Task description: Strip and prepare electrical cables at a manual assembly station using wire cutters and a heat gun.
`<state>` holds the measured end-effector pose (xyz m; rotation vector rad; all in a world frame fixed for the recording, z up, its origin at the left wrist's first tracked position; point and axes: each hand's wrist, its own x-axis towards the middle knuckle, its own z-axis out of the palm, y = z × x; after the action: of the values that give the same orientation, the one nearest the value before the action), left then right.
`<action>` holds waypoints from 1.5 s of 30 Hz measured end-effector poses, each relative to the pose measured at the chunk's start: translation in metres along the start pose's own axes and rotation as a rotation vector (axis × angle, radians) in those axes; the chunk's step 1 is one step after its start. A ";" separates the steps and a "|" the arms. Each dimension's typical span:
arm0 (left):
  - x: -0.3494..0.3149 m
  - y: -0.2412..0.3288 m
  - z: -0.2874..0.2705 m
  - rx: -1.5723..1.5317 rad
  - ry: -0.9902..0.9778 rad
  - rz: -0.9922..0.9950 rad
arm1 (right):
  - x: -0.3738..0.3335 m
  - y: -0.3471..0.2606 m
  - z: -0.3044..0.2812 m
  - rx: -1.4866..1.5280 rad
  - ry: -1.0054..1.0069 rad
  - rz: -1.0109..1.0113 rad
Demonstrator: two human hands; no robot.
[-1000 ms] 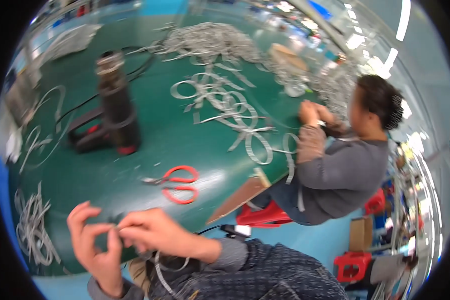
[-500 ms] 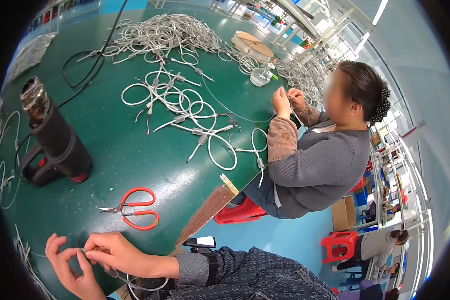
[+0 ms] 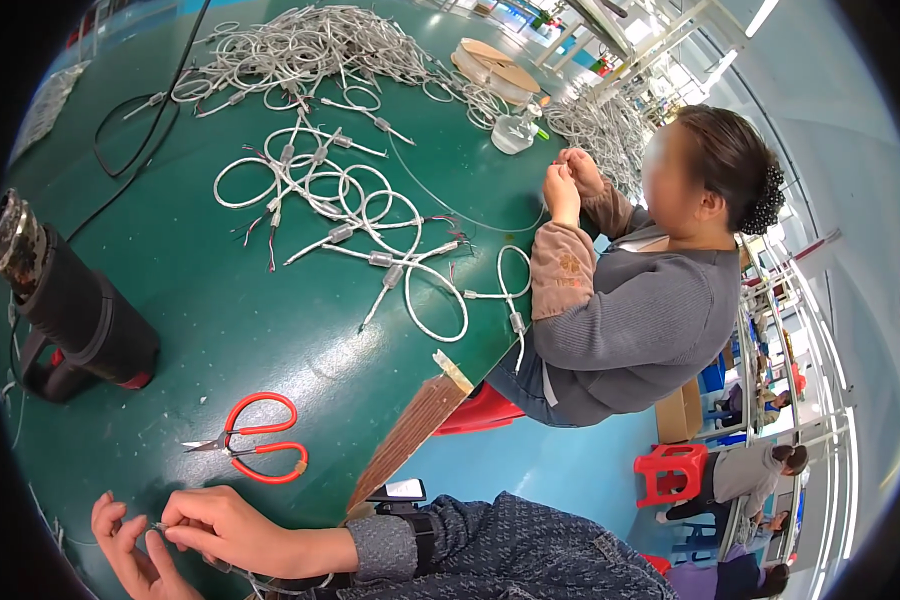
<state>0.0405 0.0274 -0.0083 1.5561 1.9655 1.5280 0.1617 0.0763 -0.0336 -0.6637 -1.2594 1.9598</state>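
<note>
Green surface: the counter (image 3: 220,330) filled most of the frame, strewn with grey cable pieces.
Hands: at the lower left edge, the left hand (image 3: 130,555) and right hand (image 3: 220,530) were close together, fingertips pinched on a thin wire end (image 3: 160,527).
Cable in hand: it trailed under the right wrist toward the lower edge; its far end was hidden.
Laid out: looped cables (image 3: 340,215) lay spread at the centre, seemingly handled already, though I could not tell.
Left to do: a tangled heap (image 3: 310,45) sat at the upper middle.
Tools: red scissors (image 3: 255,450) just above the hands; a black heat gun (image 3: 70,310) at the left.
Co-worker: seated at the right, hands (image 3: 567,175) raised together.
</note>
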 end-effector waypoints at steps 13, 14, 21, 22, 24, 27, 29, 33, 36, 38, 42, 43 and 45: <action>0.007 0.026 0.001 0.195 0.017 0.277 | 0.002 0.004 0.002 0.010 0.002 -0.022; 0.006 0.026 0.002 0.198 0.014 0.285 | 0.002 0.006 0.004 0.026 0.016 -0.051; 0.001 0.031 0.009 0.226 0.098 0.220 | 0.001 0.000 -0.001 0.036 0.054 -0.124; 0.000 0.031 0.009 0.226 0.096 0.227 | 0.001 -0.003 -0.003 0.028 0.057 -0.128; -0.001 0.031 0.010 0.235 0.104 0.229 | 0.001 -0.007 -0.005 0.011 0.061 -0.136; -0.003 0.034 0.009 0.260 0.107 0.210 | -0.001 -0.015 -0.007 -0.016 0.066 -0.143; -0.005 0.035 0.010 0.306 0.107 0.158 | -0.002 -0.020 -0.007 -0.035 0.067 -0.145; -0.007 0.036 0.008 0.247 0.120 0.105 | -0.008 -0.029 -0.004 -0.053 0.059 -0.139; -0.007 0.036 0.009 0.218 0.107 0.065 | -0.009 -0.034 -0.008 -0.035 0.053 -0.117; -0.008 0.036 0.009 0.202 0.101 0.044 | -0.008 -0.035 -0.010 -0.026 0.050 -0.102; -0.008 0.038 0.009 0.183 0.101 -0.017 | -0.009 -0.039 -0.012 -0.010 0.041 -0.075; -0.008 0.037 0.008 0.176 0.095 0.000 | -0.009 -0.039 -0.012 -0.007 0.039 -0.068; -0.008 0.036 0.007 0.162 0.081 0.033 | -0.009 -0.041 -0.012 -0.003 0.038 -0.054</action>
<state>0.0700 0.0214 0.0139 1.6195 2.1677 1.4996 0.1879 0.0868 -0.0005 -0.6586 -1.2442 1.8933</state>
